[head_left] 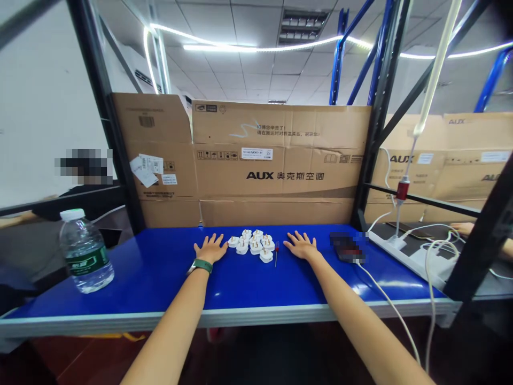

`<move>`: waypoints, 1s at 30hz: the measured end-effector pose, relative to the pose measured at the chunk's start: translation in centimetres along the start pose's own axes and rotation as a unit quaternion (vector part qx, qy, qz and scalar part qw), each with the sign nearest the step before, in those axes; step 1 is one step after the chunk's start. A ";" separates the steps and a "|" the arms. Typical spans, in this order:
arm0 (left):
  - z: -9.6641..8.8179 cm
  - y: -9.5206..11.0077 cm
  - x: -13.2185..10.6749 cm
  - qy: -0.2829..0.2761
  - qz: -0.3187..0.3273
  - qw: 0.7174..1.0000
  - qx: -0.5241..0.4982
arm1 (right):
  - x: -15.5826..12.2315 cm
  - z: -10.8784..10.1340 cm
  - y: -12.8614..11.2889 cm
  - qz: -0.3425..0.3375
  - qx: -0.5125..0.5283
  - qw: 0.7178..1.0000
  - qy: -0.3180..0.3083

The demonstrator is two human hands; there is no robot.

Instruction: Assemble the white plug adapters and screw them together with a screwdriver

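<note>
Both of my hands rest palm down on the blue tabletop [256, 289] with their fingers spread. My left hand [210, 250] holds nothing and lies just left of a cluster of several white power plugs [255, 246]; a watch with a green band [202, 264] is on that wrist. The plugs stand close together, most with their metal pins pointing up. Beside them, on the right, lies a small screwdriver [276, 251] with a red handle, its shaft towards me. My right hand [301, 247] is flat and bare, a little right of the screwdriver and apart from it.
A water bottle [87, 254] stands at the left. A dark phone [347, 247] with a white cable lies at the right, near a white power strip [404, 256]. Cardboard [280, 160] walls the back. Metal posts flank the table, with people partly visible beyond both sides.
</note>
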State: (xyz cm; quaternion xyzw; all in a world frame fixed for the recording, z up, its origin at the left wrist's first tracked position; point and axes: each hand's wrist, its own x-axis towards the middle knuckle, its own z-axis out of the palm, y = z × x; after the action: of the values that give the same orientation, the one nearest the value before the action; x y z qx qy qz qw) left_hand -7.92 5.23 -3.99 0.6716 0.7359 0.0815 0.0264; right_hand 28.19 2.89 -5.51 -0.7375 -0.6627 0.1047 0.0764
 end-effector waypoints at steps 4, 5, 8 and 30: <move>0.4 0.0 -0.2 0.015 0.006 1.000 0.007 | -0.1 0.7 -0.1 0.004 -0.006 0.999 0.039; 0.5 0.0 -0.2 0.018 0.007 1.000 0.008 | -0.1 0.8 -0.1 0.006 -0.007 0.999 0.043; 0.6 -0.2 0.0 0.026 0.012 1.000 0.008 | -0.1 0.9 -0.2 0.011 -0.009 0.999 0.047; 0.0 -0.8 0.3 -0.011 0.020 0.999 0.030 | 0.2 0.2 -0.1 0.010 0.006 1.000 0.026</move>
State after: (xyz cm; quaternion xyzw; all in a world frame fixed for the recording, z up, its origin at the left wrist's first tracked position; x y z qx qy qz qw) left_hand -8.70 5.47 -4.07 0.6876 0.7241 0.0524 0.0128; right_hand 28.06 3.12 -5.71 -0.7464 -0.6521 0.0902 0.0974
